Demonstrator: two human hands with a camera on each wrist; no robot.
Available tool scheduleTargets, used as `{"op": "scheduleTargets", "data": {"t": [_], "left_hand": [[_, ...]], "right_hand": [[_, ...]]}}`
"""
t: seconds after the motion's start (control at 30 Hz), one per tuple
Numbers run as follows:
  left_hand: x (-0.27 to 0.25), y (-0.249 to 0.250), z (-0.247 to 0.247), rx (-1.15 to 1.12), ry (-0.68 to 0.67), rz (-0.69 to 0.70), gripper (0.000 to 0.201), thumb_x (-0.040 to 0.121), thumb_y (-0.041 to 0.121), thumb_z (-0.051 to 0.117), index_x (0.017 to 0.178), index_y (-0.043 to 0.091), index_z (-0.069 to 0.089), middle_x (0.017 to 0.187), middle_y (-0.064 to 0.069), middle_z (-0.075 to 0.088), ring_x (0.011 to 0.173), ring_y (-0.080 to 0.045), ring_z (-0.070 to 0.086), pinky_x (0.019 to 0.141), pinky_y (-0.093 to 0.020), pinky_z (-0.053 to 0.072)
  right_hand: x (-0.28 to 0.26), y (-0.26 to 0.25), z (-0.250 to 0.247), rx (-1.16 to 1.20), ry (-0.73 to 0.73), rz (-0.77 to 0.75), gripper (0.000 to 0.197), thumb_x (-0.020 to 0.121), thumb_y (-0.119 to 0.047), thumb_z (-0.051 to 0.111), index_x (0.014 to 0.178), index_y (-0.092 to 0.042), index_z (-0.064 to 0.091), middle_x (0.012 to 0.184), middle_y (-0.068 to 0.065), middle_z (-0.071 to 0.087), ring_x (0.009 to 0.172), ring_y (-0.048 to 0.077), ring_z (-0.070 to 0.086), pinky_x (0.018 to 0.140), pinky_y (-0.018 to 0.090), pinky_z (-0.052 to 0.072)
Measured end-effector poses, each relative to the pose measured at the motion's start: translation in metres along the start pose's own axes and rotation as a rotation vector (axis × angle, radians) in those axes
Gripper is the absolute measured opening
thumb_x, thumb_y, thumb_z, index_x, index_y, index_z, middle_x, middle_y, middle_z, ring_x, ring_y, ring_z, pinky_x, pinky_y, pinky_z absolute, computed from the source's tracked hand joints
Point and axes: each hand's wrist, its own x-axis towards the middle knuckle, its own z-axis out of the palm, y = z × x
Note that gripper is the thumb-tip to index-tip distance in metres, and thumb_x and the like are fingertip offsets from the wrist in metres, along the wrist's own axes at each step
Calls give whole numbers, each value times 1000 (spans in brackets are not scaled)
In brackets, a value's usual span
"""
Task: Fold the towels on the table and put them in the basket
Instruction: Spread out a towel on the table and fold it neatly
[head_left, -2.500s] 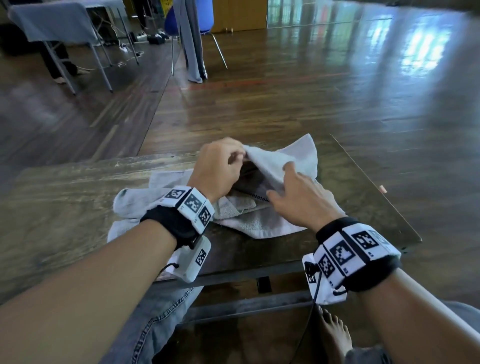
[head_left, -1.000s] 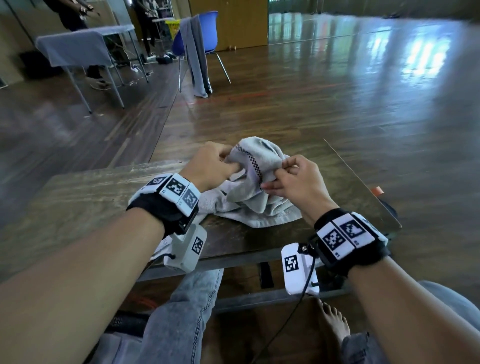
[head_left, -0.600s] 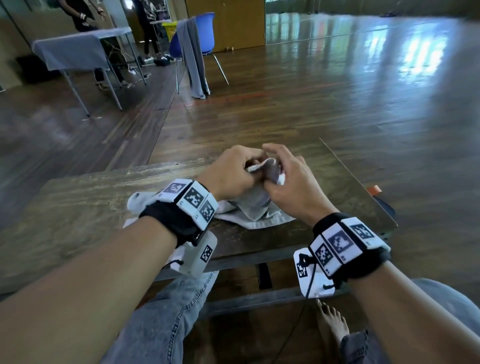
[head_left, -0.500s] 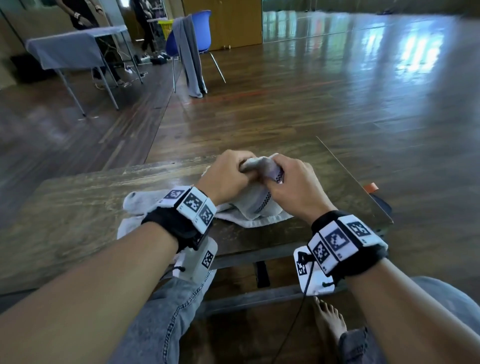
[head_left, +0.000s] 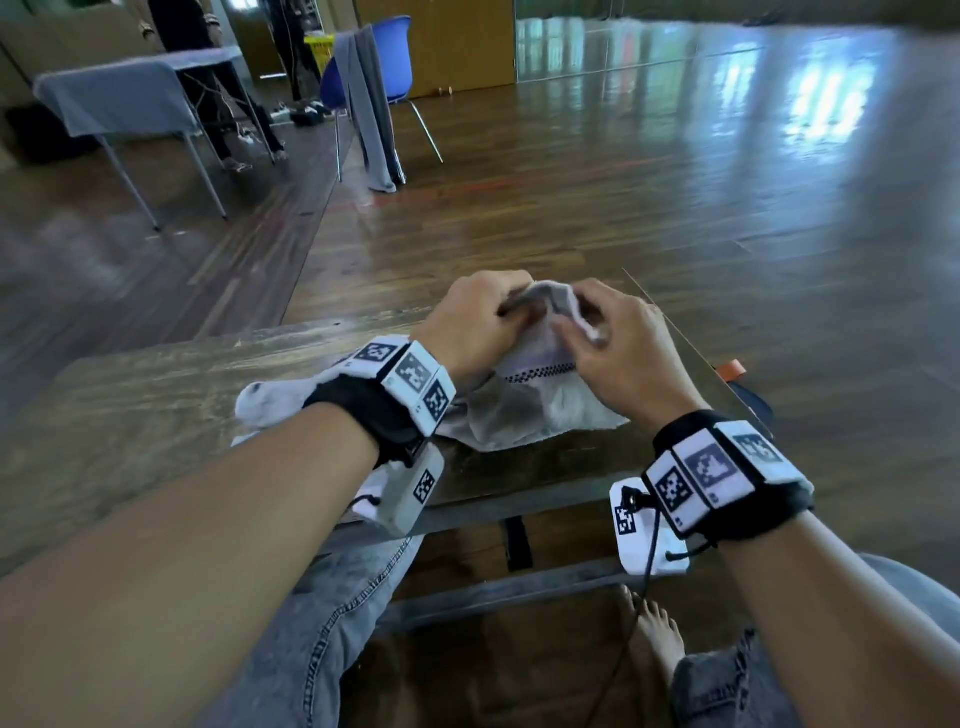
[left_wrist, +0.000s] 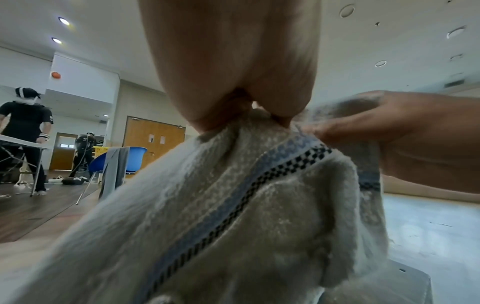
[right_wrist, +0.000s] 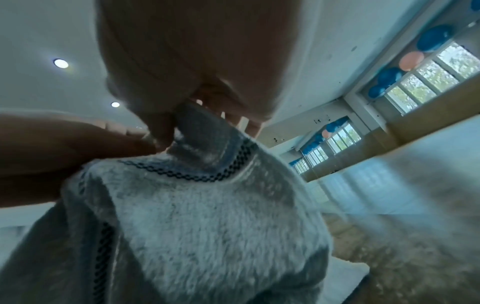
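Both hands, left (head_left: 475, 325) and right (head_left: 618, 348), pinch bunched towel (head_left: 540, 405) above table (head_left: 130, 410); basket unseen.

The towel (head_left: 524, 410) hides most of both hands' fingers (head_left: 571, 332) where they pinch its raised fold, and the left wrist covers its left part. At the frame's right, an orange-and-dark object (head_left: 740, 382) past the bench (head_left: 145, 395) edge is half hidden (unidentifiable). Both wrist views are blurred.
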Motion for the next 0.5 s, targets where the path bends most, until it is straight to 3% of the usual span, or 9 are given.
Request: {"op": "scheduleTargets", "data": {"t": [0.07,0.13,0.23,0.33,0.4,0.43,0.5], "left_hand": [[-1,-4,-1,31,-42,-23,20,94,31,61,79,18,63,67,8,59,57,5,50,52,-9,33],[-6,-15,-1,72,-70,-68,27,93,35,63,74,16,62,63,5,59,56,-2,51,52,-17,35],[-20,-35,-3,143,-65,-174,34,91,20,61,61,6,55,61,-14,60,57,-26,52,54,-30,36],[-36,-53,-2,205,37,-271,32,90,8,59,61,-2,52,66,-25,57,60,-25,43,57,-36,29],[-45,-58,1,66,33,-355,34,93,11,60,66,-8,53,63,-19,52,59,-22,40,56,-35,30],[-50,-58,3,-11,-22,-415,36,95,16,60,66,-5,55,60,-12,50,57,-21,39,54,-30,31],[-59,-55,11,-44,-233,-485,37,97,22,58,69,-2,62,53,-3,54,52,-22,41,52,-27,35]], "right_hand": [[1,4,-3,3,65,41,23,102,-29,53,84,-19,62,71,-7,60,69,14,56,63,34,47],[4,9,-9,28,144,116,25,104,-25,52,81,-22,61,68,-11,56,68,14,53,61,30,41],[9,16,-17,53,274,221,35,104,-23,51,70,-31,50,67,-14,49,79,21,50,63,29,33],[7,21,-20,39,291,254,28,103,-23,53,76,-30,50,72,-16,51,85,21,53,67,27,34],[3,24,-22,-42,144,240,28,101,-21,55,74,-25,50,71,-13,52,72,14,52,60,27,33],[0,28,-23,-112,-8,250,30,98,-19,57,70,-23,49,71,-9,54,70,13,53,58,27,34],[-6,32,-23,-294,-391,310,28,93,-14,60,67,-23,56,77,1,63,74,20,62,64,32,47]]}}
